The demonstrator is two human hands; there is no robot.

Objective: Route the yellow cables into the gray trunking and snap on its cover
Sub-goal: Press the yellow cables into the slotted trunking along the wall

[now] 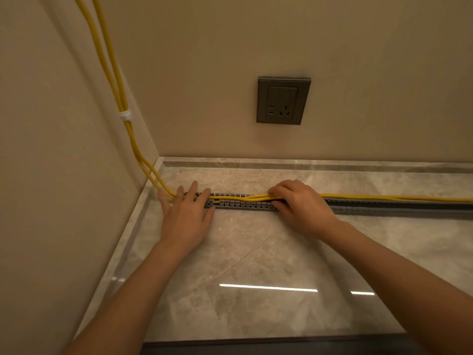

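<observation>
On the counter, my left grip lies flat, fingers straight, pressing the yellow cables into the left end of the gray trunking. My right grip, nearer the unseated run stretching rightward, seems curled around them.

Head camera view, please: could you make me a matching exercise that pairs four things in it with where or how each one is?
Things:
1. left hand
2. right hand
3. wall socket
4. white cable tie

Places or states:
A. binds the yellow cables high on the left
B. lies flat, fingers straight, on the gray trunking at its left end
C. fingers curled over the cables at the trunking
D. set in the back wall

Pairs: 1-B; 2-C; 3-D; 4-A
</observation>
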